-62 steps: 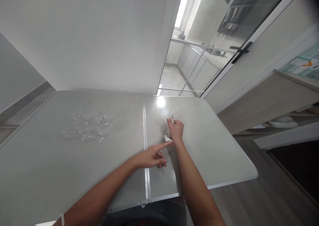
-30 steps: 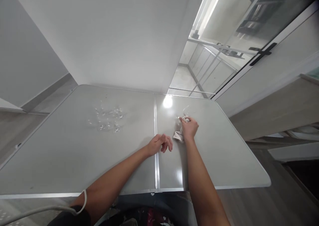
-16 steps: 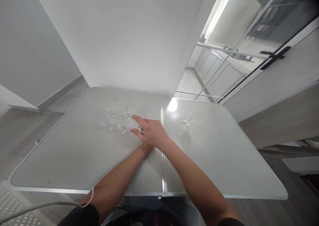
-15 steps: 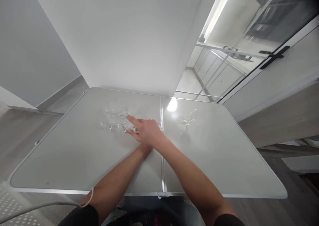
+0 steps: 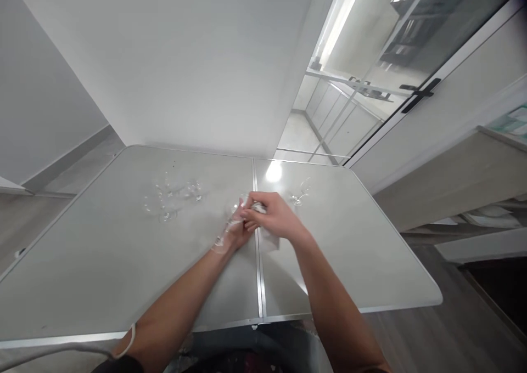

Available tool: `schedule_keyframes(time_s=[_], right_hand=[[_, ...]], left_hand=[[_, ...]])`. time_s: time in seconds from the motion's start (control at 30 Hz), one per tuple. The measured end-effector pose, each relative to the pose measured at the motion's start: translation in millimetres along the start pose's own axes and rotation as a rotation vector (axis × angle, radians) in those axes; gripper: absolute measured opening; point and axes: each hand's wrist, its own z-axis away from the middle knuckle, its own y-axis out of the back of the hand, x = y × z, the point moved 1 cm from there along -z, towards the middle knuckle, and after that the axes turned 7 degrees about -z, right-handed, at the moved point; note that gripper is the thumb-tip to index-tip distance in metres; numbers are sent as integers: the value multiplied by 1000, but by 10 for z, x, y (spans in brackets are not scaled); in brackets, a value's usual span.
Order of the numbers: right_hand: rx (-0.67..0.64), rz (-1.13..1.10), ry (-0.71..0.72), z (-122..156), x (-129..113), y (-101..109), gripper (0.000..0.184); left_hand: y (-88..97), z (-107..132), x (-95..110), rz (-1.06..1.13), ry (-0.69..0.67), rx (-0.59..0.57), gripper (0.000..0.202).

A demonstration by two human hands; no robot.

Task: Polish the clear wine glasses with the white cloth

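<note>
Over the middle seam of the grey folding table (image 5: 102, 263), my two hands meet. My left hand (image 5: 235, 231) is closed round a clear stemmed glass (image 5: 224, 233) that is tilted, with its round foot toward me. My right hand (image 5: 275, 215) is closed on a small white cloth (image 5: 258, 209) pressed against the glass's bowl. Part of the cloth seems to hang under the hand. Several more clear glasses (image 5: 167, 196) stand together on the table's left half. A single clear glass (image 5: 300, 193) stands on the right half, just beyond my right hand.
A white wall rises behind the table. A glass door with a black handle (image 5: 415, 95) is at the back right, and a wooden shelf unit (image 5: 461, 175) stands to the right. A white cable (image 5: 61, 346) runs by my left elbow.
My right hand left the single glass on the right half and reached across to the group on the left. A glass from that group is now in my left hand, with the cloth against it.
</note>
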Motion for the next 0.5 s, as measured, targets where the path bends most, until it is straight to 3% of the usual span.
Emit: schedule_keyframes(time_s=[0.07,0.13,0.17,0.23,0.33,0.5], right_hand=[[13,-18,-97,210,33,286,33],[42,-2,-193,320,145,444,34],[48,1,-229,341,215,481,34],[35,-8,-265,340,355,499,32],[69,-106,-241,312,525,491,26],[351,-641,-77,295,809,452,54]], left_hand=[[-21,43,-42,-48,92,-193,71],[-61,103,-63,-155,178,-427,84],[-81,134,-64,-217,194,-511,84],[-120,183,-54,-335,164,-569,71],[-174,214,-44,-448,85,-495,47],[-215,149,-81,-511,-215,-96,44]])
